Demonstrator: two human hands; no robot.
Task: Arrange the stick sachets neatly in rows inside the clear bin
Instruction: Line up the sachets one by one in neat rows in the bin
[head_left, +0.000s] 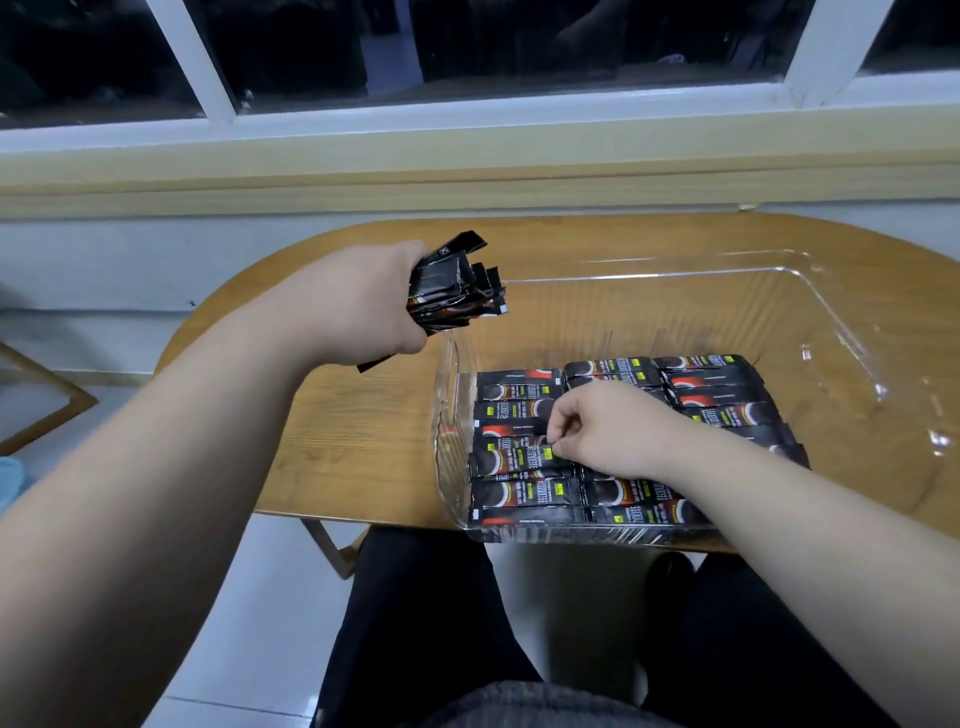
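A clear plastic bin stands on a wooden table. Black stick sachets with red and yellow print lie flat in three columns across the bin's near half. My left hand hovers above the table to the left of the bin, shut on a bundle of sachets that fan out of my fist. My right hand is inside the bin, fingertips pinching the end of one sachet in the left column. My right forearm hides part of the middle and right columns.
The bin's far half holds nothing. A window sill and a dark window run behind the table. The bin's near edge sits at the table's front edge, above my legs. A wooden frame stands on the floor at left.
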